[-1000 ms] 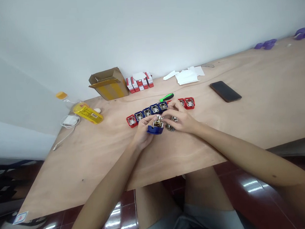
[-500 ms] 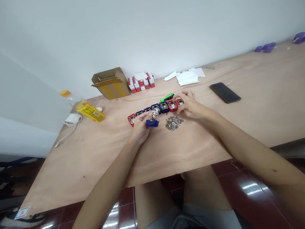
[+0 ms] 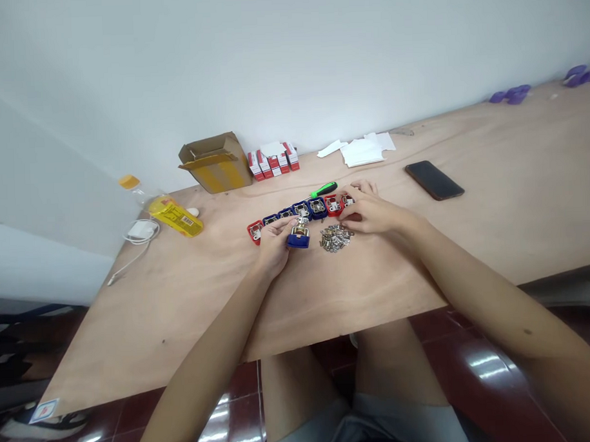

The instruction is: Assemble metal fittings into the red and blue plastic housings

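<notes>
Blue lock body held just before the row
Pinched at its sides by the left hand; judged rigid, light. Right hand curled over the row's right end, grip unclear

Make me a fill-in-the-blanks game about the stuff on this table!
1. The left hand holds a part whose plastic base is ____.
2. The screwdriver behind the row of parts has a ____ handle.
3. The phone lies to the ____ of the right hand.
Missing words: blue, green, right.
</notes>
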Motion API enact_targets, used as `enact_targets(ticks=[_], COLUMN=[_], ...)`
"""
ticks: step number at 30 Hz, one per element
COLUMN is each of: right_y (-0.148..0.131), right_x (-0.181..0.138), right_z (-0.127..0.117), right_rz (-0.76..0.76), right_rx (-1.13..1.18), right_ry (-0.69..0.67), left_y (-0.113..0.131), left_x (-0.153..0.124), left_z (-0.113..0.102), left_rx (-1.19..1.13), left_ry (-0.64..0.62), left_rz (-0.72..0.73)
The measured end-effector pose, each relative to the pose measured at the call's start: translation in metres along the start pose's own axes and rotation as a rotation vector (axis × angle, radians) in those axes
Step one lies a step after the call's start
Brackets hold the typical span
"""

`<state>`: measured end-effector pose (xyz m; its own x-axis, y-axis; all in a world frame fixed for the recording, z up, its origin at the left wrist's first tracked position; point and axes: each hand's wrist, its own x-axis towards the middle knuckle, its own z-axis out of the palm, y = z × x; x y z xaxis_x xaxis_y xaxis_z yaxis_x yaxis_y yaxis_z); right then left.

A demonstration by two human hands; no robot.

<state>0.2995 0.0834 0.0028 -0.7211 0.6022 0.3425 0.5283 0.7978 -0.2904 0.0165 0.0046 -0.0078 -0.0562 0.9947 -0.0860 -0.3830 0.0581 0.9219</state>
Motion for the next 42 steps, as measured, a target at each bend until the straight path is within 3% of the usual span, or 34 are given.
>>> enact_targets(ticks=[8, 19, 24, 36, 42], right_y=[0.003, -0.044, -0.053, -0.066, -0.064], right_x=[0.002, 0.014, 0.017, 0.021, 0.023], right_z=[0.003, 0.028, 0.034, 0.038, 0.037], right_rz=[0.017, 0.028, 0.039, -0.201, -0.230], right_rx=[0.022, 0.542, 0.624, 0.513, 0.474], right_ry=[0.075, 0.318, 0.437, 0.361, 0.351], left_y=[-0.002, -0.002, 0.001, -0.003, -0.002], left_x=[-0.001, -0.008, -0.011, -0.011, -0.012], left_z=[0.001, 0.005, 0.009, 0.010, 0.010], left_rx=[0.020, 0.127, 0.197, 0.264, 0.282], left_ry=[0.003, -0.103, -0.105, -0.141, -0.174], left_rz=[0.036, 0.090, 0.083, 0.103, 0.109])
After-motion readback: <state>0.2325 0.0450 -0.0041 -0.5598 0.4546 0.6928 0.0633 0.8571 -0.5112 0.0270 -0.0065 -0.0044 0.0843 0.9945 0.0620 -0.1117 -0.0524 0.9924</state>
